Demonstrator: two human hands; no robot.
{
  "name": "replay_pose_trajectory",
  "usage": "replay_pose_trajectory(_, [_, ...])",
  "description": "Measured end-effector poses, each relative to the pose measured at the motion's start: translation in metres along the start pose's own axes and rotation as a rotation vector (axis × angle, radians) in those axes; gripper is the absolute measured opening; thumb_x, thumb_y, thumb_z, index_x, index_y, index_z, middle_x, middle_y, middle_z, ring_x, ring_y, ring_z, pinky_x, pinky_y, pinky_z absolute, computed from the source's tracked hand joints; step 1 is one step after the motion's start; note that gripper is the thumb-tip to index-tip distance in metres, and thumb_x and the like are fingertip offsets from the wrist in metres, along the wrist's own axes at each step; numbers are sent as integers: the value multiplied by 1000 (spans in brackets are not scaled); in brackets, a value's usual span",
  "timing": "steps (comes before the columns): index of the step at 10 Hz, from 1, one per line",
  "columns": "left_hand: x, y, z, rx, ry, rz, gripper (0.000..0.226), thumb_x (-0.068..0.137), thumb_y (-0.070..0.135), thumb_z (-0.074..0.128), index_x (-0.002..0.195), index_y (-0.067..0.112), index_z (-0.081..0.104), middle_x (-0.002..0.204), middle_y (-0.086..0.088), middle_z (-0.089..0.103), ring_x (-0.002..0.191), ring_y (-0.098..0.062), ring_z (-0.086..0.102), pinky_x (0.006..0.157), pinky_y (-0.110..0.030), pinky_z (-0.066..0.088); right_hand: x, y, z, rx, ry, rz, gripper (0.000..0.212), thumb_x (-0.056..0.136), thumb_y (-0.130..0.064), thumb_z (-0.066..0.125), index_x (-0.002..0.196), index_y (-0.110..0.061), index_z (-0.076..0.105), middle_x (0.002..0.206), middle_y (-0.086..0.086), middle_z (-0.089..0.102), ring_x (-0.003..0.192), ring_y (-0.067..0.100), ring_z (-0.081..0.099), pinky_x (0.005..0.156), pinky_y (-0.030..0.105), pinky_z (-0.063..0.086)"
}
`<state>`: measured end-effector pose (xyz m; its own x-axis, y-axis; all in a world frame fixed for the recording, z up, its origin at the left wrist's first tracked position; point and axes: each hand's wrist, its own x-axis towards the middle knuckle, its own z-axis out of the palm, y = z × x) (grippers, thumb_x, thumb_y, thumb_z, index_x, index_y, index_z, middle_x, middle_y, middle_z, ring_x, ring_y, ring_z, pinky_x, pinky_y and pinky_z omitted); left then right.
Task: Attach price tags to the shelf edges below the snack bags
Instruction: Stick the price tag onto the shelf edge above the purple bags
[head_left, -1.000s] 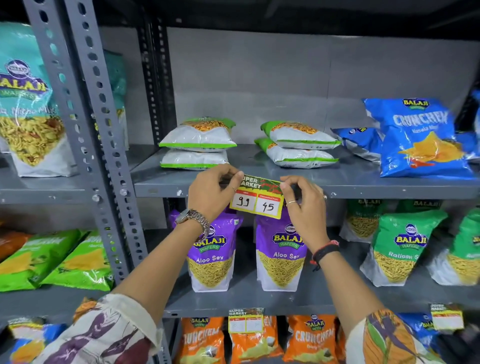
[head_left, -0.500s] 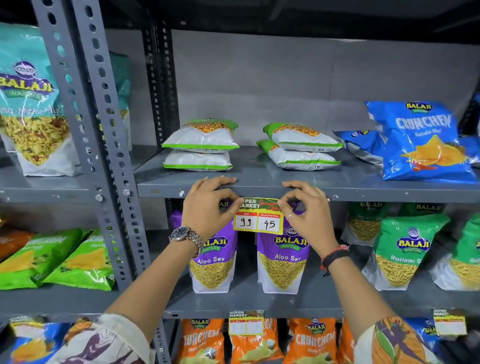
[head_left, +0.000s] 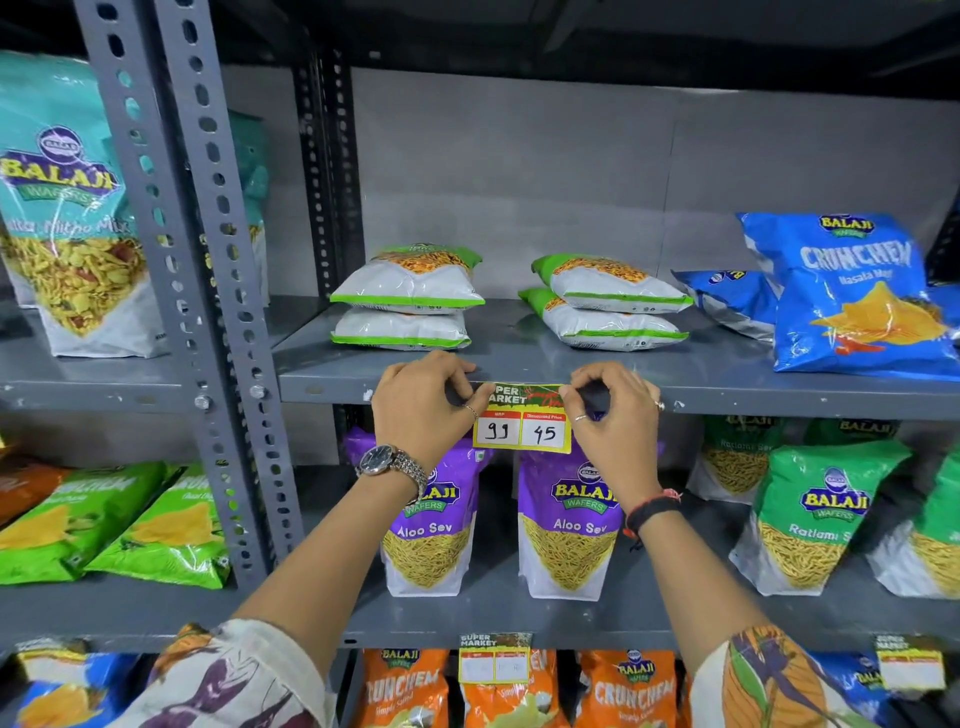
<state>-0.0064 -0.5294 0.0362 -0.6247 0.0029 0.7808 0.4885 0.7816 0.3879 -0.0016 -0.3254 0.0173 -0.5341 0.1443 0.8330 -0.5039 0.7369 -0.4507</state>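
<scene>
A yellow and green price tag (head_left: 522, 418) marked 99 and 45 lies flat against the front edge of the grey shelf (head_left: 753, 402). My left hand (head_left: 423, 410) pinches its upper left corner. My right hand (head_left: 613, 410) pinches its upper right corner. Above it on the shelf lie two stacks of white and green snack bags (head_left: 408, 299) (head_left: 608, 306). The tag hangs over the tops of two purple Aloo Sev bags (head_left: 569, 530) on the shelf below.
Blue Crunchem bags (head_left: 852, 296) stand at the right of the same shelf. Perforated grey uprights (head_left: 192, 291) divide the racks at left. Two more tags (head_left: 493, 660) (head_left: 909, 662) hang on the lower shelf edge. Green bags (head_left: 815, 514) fill the right of the middle shelf.
Both hands have carried the tag up from a tilted position to lie level against the shelf edge, and the fingers have closed in on its top corners.
</scene>
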Motion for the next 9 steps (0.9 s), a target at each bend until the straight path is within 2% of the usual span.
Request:
replay_pose_trajectory(1, [3,0,2,-35,19,-56,34,69,52,73,67,27,50,82,14,71,78,-9,63,80,-35,44,3,-3,7,-57,19,60,27,77,-36,75,89,-19,57,86,-5,64,86,18,55,84,30,26])
replay_pose_trajectory(2, [6,2,7,-6,17,-55,38,67,61,69,68,28,50,72,13,65,72,-10,58,76,-33,37,7,-8,13,-153,6,77,42,70,-56,73,89,-24,55,84,-12,58,84,10,42,82,33,25])
replay_pose_trajectory(3, [7,0,9,0,3,-20,37,70,56,70,68,28,46,71,10,62,71,-11,56,74,-32,35,8,-6,9,-84,-33,68,37,74,-50,74,89,-24,52,88,-9,63,85,12,48,85,34,26])
replay_pose_trajectory(5, [7,-6,3,-66,-98,48,28,77,31,70,74,30,42,82,5,67,79,-19,59,75,-34,38,14,-2,-9,93,-161,64,27,81,-13,71,88,-21,46,98,-6,71,94,17,62,97,54,41])
replay_pose_trajectory(6, [8,-10,-7,-64,-176,69,28,79,22,67,79,33,41,91,8,71,86,-20,63,72,-40,50,17,-3,-20,130,-195,62,25,84,1,61,89,-19,47,100,-8,70,89,15,63,89,51,49])
replay_pose_trajectory(7, [18,-16,-23,-29,-215,116,21,84,20,64,93,28,47,102,12,71,90,-20,66,65,-35,50,30,-10,-35,174,-125,30,21,89,-2,56,104,-16,53,101,-9,64,93,15,59,87,49,50])
replay_pose_trajectory(8, [44,-9,-41,101,-34,271,30,88,22,59,117,19,51,114,-5,66,105,-29,61,81,-38,45,59,-24,-45,76,94,-129,35,95,-17,54,129,-12,48,126,4,58,119,21,49,103,32,35])
replay_pose_trajectory(9, [86,15,-62,278,94,405,48,93,30,49,136,11,38,149,-12,37,139,-29,28,116,-48,15,100,-52,-53,-84,248,-252,56,96,-27,49,145,-12,29,146,11,45,142,26,30,113,25,20])
